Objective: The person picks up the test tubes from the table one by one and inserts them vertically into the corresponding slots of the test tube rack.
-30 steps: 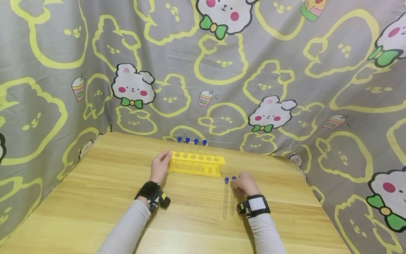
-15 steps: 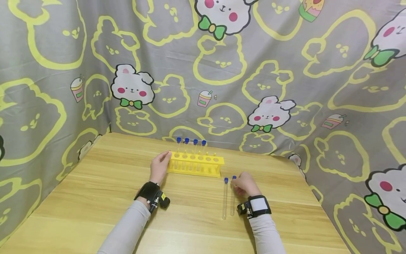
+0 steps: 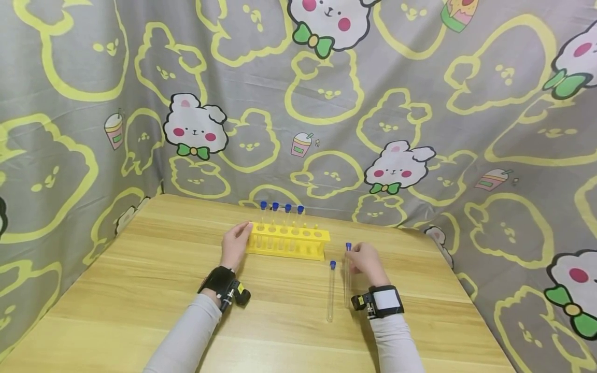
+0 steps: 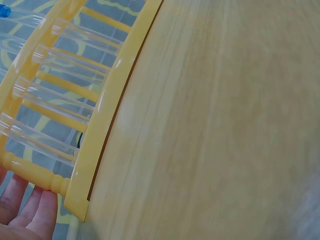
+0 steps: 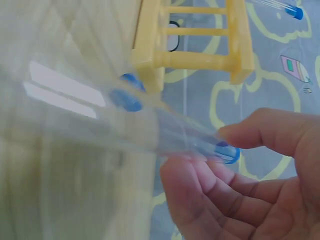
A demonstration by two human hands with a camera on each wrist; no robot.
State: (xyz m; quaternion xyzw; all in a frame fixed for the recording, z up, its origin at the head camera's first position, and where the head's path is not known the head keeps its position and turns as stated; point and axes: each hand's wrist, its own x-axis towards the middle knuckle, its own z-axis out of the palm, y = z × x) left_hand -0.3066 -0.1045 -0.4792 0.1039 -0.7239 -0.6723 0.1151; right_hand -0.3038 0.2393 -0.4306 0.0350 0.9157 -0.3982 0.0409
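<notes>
right hand has lifted test tube.

grey sleeves, black wrist cameras

One yellow rack, four blue-capped tubes standing in the rack, two empty rack holes at its right end, one tube lying on the counter, one tube lifted, six tubes altogether, two hands
</notes>
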